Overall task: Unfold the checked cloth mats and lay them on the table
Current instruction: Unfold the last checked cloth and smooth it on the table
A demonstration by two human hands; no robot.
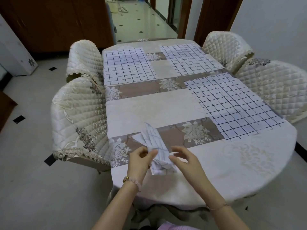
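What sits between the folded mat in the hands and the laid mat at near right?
Nothing loose: the head view shows only bare tablecloth, its brown floral band, between the folded mat and the near-right mat.

Three white checked mats with dark grid lines lie spread flat on the worktop (149,110): the far-left mat (127,67), the far-right mat (189,59) and the right-side mat (232,103), which reaches the edge. The fourth mat (154,140) is a narrow folded bundle, raised at the near end, pinched by the left hand (139,160), with the right hand (184,160) at its side.
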